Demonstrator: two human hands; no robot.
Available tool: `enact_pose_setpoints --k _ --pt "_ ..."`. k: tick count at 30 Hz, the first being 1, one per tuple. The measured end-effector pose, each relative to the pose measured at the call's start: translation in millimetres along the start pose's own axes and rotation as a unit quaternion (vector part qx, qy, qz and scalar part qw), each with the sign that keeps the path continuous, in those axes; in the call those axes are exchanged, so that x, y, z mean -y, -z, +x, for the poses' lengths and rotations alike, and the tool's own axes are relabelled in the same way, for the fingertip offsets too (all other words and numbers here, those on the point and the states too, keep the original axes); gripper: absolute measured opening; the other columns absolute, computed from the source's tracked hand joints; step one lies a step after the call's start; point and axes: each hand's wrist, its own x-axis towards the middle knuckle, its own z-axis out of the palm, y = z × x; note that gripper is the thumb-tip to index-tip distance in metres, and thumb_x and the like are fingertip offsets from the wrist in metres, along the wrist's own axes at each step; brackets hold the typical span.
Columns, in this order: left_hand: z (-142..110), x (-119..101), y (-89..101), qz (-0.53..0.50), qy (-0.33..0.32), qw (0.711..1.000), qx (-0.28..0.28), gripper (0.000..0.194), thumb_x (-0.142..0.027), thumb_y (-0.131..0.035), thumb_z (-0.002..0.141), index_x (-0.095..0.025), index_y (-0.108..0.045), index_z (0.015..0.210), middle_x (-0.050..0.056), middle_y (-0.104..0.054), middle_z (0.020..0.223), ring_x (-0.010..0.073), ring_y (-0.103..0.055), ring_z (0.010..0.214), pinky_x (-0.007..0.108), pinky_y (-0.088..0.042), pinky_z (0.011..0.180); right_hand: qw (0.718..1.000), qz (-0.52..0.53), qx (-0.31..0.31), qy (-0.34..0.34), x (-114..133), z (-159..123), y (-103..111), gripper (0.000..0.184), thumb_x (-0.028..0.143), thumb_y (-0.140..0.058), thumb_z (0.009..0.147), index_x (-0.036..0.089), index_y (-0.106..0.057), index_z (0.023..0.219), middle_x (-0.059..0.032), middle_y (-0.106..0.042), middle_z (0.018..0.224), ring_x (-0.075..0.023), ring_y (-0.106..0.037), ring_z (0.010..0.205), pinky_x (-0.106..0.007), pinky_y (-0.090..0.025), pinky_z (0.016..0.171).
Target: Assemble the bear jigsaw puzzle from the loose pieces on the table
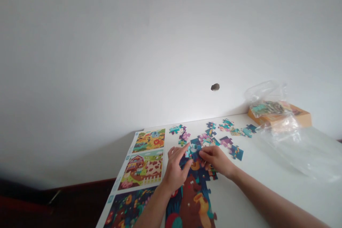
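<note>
A partly joined jigsaw puzzle [190, 199] with a brown bear and a yellow pot lies on the white table under my hands. My left hand [176, 167] rests at its upper left, thumb and forefinger apart, the fingertips by light-blue puzzle pieces [191, 150]. My right hand [217, 160] is closed at the upper right, thumb and finger pinching a dark-blue puzzle piece [198, 152]; the fingers hide part of it. Loose pieces lie just beyond, among them a pink-and-teal cluster [205, 139] and a dark-blue piece [237, 152].
A picture sheet [148, 167] with several scenes lies along the table's left edge. More loose pieces [177, 129] are scattered towards the wall [160, 42], which has a hole [215, 87]. Back right, a clear plastic bag [267, 94] of pieces rests on a yellow box [304, 115].
</note>
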Motion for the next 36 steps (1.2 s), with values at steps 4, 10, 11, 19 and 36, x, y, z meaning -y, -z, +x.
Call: enact_pose_setpoints --k 4,10,11,19,36 --pt "0.6 3.7 -0.9 -0.005 0.004 1.000 -0.003 0.048 -0.027 -0.056 0.092 -0.025 -0.050 0.140 0.008 -0.068 0.107 0.0247 -0.060 0.100 0.046 -0.041 0.101 0.991 0.032 -0.122 0.040 -18.0 -1.6 4.2 0.043 0.060 -0.062 0.079 0.019 -0.060 0.090 0.0000 -0.064 0.065 -0.0176 -0.064 0.060 -0.030 -0.053 0.059" --pt "1.2 11.8 -1.2 0.001 0.025 0.999 -0.023 0.049 -0.028 -0.056 0.094 -0.025 -0.047 0.142 0.006 -0.065 0.098 0.0237 -0.058 0.093 0.044 -0.042 0.095 0.976 -0.068 -0.188 0.086 -32.5 8.8 18.4 0.050 0.050 -0.057 0.086 0.015 -0.060 0.121 -0.0051 -0.069 0.079 -0.0196 -0.063 0.068 -0.032 -0.053 0.063" --pt "1.1 12.2 -1.7 0.003 0.028 0.999 -0.024 0.049 -0.028 -0.056 0.094 -0.026 -0.047 0.142 0.006 -0.065 0.098 0.0238 -0.058 0.093 0.044 -0.042 0.095 0.972 -0.098 -0.194 0.093 -32.6 8.9 20.1 0.047 0.048 -0.055 0.088 0.015 -0.062 0.121 -0.0050 -0.069 0.080 -0.0194 -0.062 0.068 -0.032 -0.052 0.065" --pt "1.3 13.7 -4.8 0.024 0.038 0.999 -0.024 0.047 -0.028 -0.057 0.092 -0.027 -0.051 0.139 0.006 -0.066 0.099 0.0254 -0.059 0.095 0.045 -0.042 0.096 0.951 -0.174 -0.222 0.126 -30.8 6.7 27.1 0.032 0.041 -0.051 0.092 0.020 -0.068 0.109 -0.0035 -0.070 0.078 -0.0189 -0.062 0.068 -0.029 -0.049 0.066" --pt "0.1 16.3 -5.4 0.035 0.026 0.999 0.007 0.049 -0.019 -0.059 0.089 -0.029 -0.053 0.137 0.005 -0.064 0.099 0.0235 -0.057 0.095 0.045 -0.039 0.098 0.951 -0.175 -0.244 0.073 -34.0 11.5 28.1 0.030 0.047 -0.058 0.087 0.020 -0.071 0.090 -0.0014 -0.068 0.067 -0.0178 -0.060 0.061 -0.027 -0.046 0.059"
